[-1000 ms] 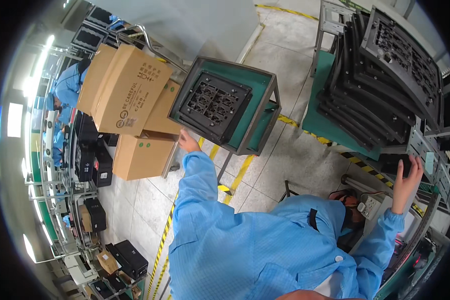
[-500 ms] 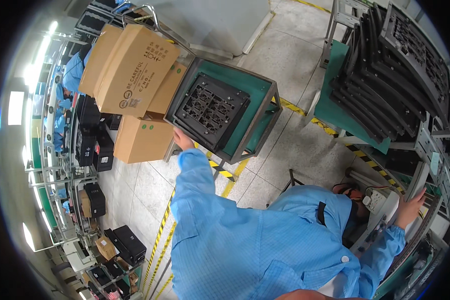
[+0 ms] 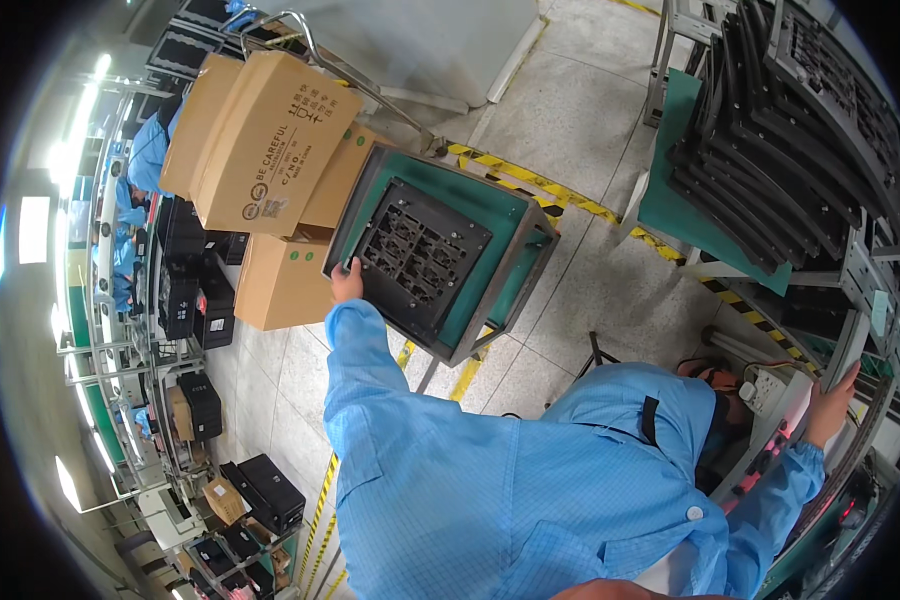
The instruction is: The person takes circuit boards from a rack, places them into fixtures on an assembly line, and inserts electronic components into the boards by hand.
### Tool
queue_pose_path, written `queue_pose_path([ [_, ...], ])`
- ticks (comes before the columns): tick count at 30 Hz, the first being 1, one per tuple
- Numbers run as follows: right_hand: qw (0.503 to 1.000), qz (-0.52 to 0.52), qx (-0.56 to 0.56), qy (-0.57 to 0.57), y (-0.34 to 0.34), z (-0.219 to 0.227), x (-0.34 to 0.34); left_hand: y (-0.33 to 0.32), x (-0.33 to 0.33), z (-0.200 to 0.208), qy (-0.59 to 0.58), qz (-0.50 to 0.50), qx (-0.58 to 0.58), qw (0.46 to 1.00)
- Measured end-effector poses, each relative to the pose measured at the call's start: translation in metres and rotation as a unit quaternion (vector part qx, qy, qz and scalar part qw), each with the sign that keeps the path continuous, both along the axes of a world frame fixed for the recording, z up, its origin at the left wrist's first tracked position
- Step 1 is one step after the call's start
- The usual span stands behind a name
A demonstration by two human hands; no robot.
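Observation:
A metal-framed cart point(image 3: 492, 330) with a green top stands in front of me at the upper middle. My left hand point(image 3: 347, 284) is closed over its left rim, fingers curled across the edge. On the cart top lies a stack of black plate-like fixtures point(image 3: 422, 255) with cut-out slots and small screws. My right hand point(image 3: 830, 408) is out at the far right, holding a grey metal rail point(image 3: 850, 345) of the workstation. Its thumb and fingers lie on either side of the rail, partly hidden.
Cardboard boxes point(image 3: 270, 150) are piled left of the cart beside a chrome trolley handle point(image 3: 305, 35). At the upper right, a tall pile of black fixtures point(image 3: 760, 150) stands on a green-topped table point(image 3: 670, 165). Yellow-black tape point(image 3: 540, 185) marks the tiled floor.
The cart, with its fixtures, has shifted nearer to me and turned slightly, with my left hand on its rim. Red light now shows on the workstation beside my right arm.

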State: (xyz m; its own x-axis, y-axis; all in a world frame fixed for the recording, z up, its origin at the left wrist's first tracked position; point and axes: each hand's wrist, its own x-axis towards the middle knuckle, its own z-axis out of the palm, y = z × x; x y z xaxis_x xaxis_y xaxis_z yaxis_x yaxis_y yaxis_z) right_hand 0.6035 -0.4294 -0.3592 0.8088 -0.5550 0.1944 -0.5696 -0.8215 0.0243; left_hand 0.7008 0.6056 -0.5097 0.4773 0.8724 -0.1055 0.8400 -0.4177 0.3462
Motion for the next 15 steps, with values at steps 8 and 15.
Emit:
queue_pose_path([
  [8,1.000,-0.010,0.008,0.008,0.011,0.007,0.002,0.064,-0.034,-0.046,0.154,0.065,-0.094,0.981],
  [15,0.999,-0.046,0.007,0.024,0.000,0.008,-0.002,0.086,-0.070,-0.097,0.041,0.117,-0.140,0.982],
])
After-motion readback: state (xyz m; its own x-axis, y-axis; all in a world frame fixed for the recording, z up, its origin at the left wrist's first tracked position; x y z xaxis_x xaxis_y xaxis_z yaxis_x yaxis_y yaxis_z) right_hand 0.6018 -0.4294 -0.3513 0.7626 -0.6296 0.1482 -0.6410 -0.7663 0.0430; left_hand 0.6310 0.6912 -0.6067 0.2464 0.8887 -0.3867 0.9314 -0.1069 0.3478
